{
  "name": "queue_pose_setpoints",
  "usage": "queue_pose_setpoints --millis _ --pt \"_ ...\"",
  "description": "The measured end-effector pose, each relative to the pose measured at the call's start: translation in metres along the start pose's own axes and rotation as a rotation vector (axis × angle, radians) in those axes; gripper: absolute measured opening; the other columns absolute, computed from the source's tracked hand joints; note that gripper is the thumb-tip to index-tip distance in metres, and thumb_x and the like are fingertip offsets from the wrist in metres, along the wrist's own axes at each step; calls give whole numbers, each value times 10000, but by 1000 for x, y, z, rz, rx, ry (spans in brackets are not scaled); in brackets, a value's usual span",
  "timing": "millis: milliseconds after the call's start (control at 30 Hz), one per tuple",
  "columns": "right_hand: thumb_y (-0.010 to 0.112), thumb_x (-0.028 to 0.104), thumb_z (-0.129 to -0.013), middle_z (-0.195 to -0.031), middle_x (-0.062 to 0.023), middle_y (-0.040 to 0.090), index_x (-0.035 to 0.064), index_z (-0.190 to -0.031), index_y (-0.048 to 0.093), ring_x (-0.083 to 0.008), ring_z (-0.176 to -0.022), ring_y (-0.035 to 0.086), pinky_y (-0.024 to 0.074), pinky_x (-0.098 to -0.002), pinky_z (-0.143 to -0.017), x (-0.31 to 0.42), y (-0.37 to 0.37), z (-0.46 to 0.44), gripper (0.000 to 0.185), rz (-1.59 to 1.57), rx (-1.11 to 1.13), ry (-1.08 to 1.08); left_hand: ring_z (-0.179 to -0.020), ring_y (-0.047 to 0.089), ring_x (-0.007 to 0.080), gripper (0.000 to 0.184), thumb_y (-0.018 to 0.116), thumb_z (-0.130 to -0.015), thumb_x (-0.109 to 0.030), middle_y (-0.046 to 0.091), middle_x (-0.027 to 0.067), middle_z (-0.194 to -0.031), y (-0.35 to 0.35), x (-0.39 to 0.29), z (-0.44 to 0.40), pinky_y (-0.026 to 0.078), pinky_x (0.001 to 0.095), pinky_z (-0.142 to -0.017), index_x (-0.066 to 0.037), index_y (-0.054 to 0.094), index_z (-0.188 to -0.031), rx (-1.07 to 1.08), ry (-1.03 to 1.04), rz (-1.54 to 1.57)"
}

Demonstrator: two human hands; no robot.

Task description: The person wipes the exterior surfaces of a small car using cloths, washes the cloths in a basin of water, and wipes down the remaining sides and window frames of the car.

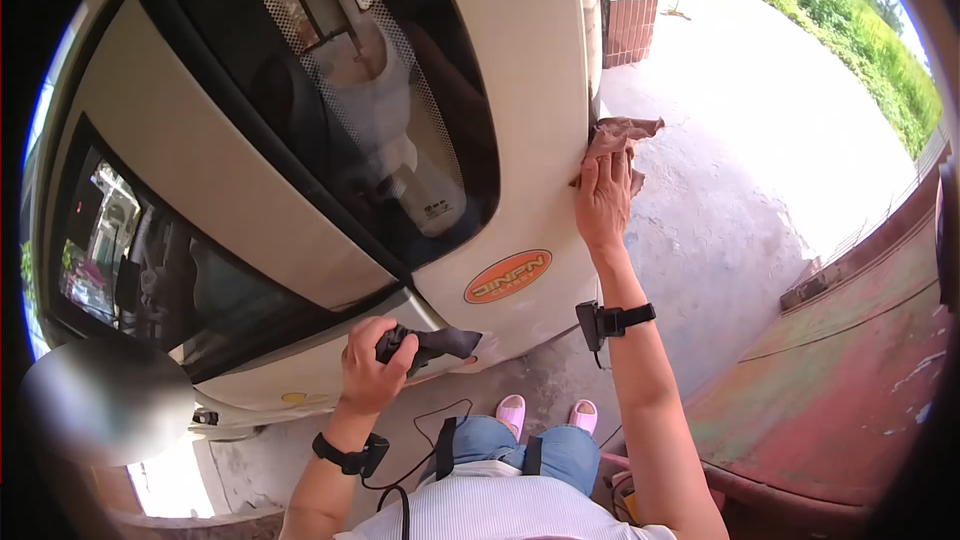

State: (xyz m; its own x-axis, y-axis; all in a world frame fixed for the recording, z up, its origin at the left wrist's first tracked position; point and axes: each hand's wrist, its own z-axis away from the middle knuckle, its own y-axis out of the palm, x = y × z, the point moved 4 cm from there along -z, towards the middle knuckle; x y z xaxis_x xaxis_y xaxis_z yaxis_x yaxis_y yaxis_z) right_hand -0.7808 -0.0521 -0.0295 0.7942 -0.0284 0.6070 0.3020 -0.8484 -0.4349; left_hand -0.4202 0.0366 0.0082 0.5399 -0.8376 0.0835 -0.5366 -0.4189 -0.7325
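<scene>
My right hand [604, 202] presses a crumpled brown cloth [622, 140] against the rear edge of a pale vehicle's body [540, 140]. Its fingers lie stretched over the cloth. Lower and to the left, my left hand [375, 365] is closed round a dark, bunched cloth [440, 342], one end of which sticks out to the right. That hand is near the vehicle's lower side, below an orange oval sticker [508, 277]. Above the sticker is a dark rounded window [400, 110] with reflections in it.
A red and green weathered panel [840, 380] stands at the right. Bright concrete [700, 190] and greenery [880, 50] lie beyond the vehicle. A black cable [405, 505] hangs by my left forearm. A blurred round shape [108, 402] is at lower left.
</scene>
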Motion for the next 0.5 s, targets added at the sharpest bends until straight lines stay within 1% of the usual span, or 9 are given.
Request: queue_pose_setpoints --millis 67,133,167,200,233,300,333,433,500 --pt "438 239 -1015 -1433 -188 455 88 -1305 546 -384 -1326 417 373 -437 -1061 8 -16 22 344 -25 98 -40 -1178 517 383 375 671 -819 -99 489 135 -1318 12 -9 -18 462 477 -946 -157 580 -1179 -163 31 -280" --pt "445 217 -1009 -1358 -197 531 62 -1259 586 -384 -1250 500 438 -414 -998 0 -37 60 326 -103 236 -28 -1341 341 489 498 609 -871 -137 350 230 -1477 60 -2 -10 310 561 -1084 -66 478 -1346 -2 -258 -373" --pt "446 206 -1007 -1320 -201 564 47 -1235 604 -383 -1208 539 462 -403 -969 -5 -50 76 320 -182 289 -24 -1341 341 489 498 609 -871 -137 350 230 -1477 86 -3 -2 310 561 -1084 -66 478 -1346 -33 -291 -379" --pt "445 190 -1005 -1293 -191 588 31 -1221 609 -376 -1163 570 453 -405 -973 -10 -64 93 314 -281 405 123 -1375 309 460 565 601 -889 -199 319 209 -1511 115 -6 9 290 549 -1099 -29 420 -1397 -1 -379 -359" --pt "447 197 -1007 -1288 -190 591 19 -1214 608 -371 -1147 579 457 -402 -960 -22 -78 110 317 -292 401 96 -1409 276 430 646 592 -908 -261 288 189 -1545 133 -11 11 270 536 -1115 9 362 -1447 35 -465 -333" --pt "461 214 -1010 -1252 -195 610 0 -1154 633 -343 -1126 598 465 -386 -940 -22 -106 115 310 -240 422 107 -1411 272 424 664 569 -920 -283 285 194 -1543 144 -22 -9 266 534 -1120 32 331 -1454 -3 -561 -324" --pt "466 213 -1011 -1231 -187 619 -2 -1150 635 -316 -1108 606 467 -374 -931 -45 -123 132 307 -277 428 208 -1414 268 417 685 546 -933 -306 283 199 -1540 149 -28 -20 262 531 -1126 54 301 -1462 -18 -630 -316" --pt "477 212 -1013 -1185 -169 634 -4 -1150 638 -269 -1075 613 466 -354 -920 -78 -166 147 303 -286 407 350 -1400 298 404 620 529 -944 -257 281 210 -1535 186 -53 -72 298 494 -1125 57 334 -1443 -109 -521 -169" --pt "482 212 -1013 -1160 -159 640 -4 -1154 638 -251 -1059 613 464 -346 -917 -88 -179 135 302 -270 392 385 -1397 328 349 565 510 -954 -211 296 155 -1542 200 -61 -111 319 464 -1121 16 355 -1448 -178 -431 -196"
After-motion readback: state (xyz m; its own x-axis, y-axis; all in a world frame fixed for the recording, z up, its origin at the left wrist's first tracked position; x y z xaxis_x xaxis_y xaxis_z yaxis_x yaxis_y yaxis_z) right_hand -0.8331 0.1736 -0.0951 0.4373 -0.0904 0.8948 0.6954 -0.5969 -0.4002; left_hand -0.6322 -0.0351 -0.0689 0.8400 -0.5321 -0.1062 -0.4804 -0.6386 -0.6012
